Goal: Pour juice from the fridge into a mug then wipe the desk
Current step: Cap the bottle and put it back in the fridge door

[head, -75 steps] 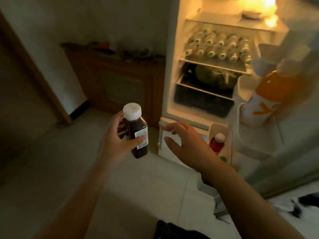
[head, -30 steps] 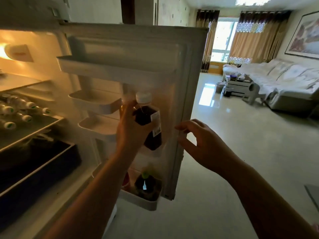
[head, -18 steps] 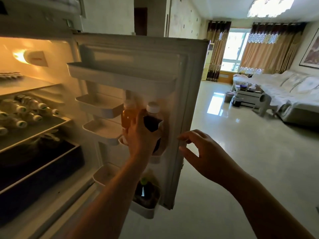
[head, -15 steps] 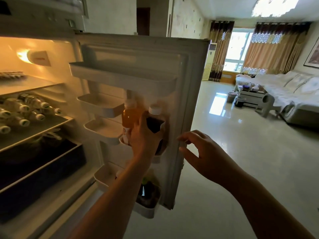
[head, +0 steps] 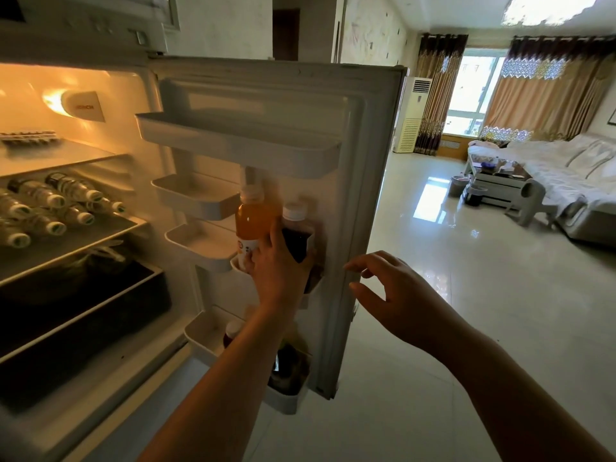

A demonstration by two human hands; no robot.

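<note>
The fridge door (head: 353, 181) stands open in front of me. A dark juice bottle (head: 296, 235) with a white cap sits in a middle door shelf beside an orange juice bottle (head: 255, 221). My left hand (head: 278, 271) is wrapped around the lower part of the dark bottle in that shelf, its fingers also touching the orange bottle. My right hand (head: 396, 301) hovers open just off the door's outer edge, fingers spread, holding nothing.
Several small bottles (head: 50, 208) lie on a shelf inside the lit fridge. Two more bottles stand in the lowest door shelf (head: 283, 400). To the right a glossy tiled floor (head: 466, 295) runs to a coffee table (head: 496, 185) and sofa (head: 580, 181).
My left hand carried the dark bottle up to the door and set it down into the middle shelf next to the orange bottle. My right hand stayed by the door edge.
</note>
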